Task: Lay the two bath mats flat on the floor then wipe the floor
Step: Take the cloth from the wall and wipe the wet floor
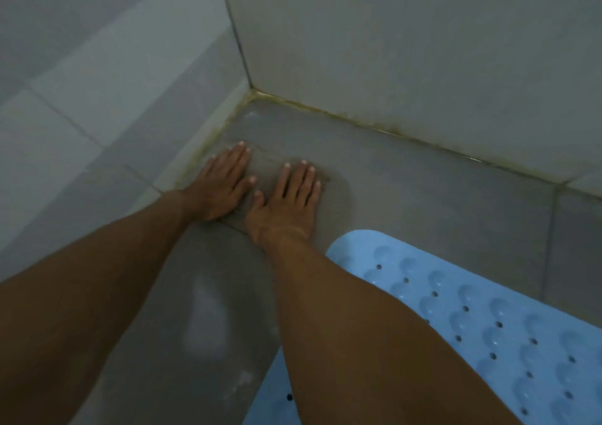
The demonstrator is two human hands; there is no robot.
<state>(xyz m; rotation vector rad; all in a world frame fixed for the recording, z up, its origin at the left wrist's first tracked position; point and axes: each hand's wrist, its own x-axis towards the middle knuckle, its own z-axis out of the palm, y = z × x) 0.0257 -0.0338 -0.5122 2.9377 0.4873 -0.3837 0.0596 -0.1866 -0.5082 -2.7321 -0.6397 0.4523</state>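
Observation:
A light blue bath mat (488,327) with round bumps and small holes lies flat on the grey tiled floor (423,196) at the lower right; my right forearm hides part of it. A grey sheet (208,294), a mat or a cloth, I cannot tell which, lies on the floor between my arms and reaches toward the corner. My left hand (221,186) and my right hand (286,199) press flat on its far end side by side, fingers straight and spread. Neither hand holds anything.
Two pale tiled walls meet in a corner just beyond my hands: the left wall (97,82) and the back wall (391,49). A yellowish stained seam (358,121) runs along their base. Bare floor tiles stretch right of my hands.

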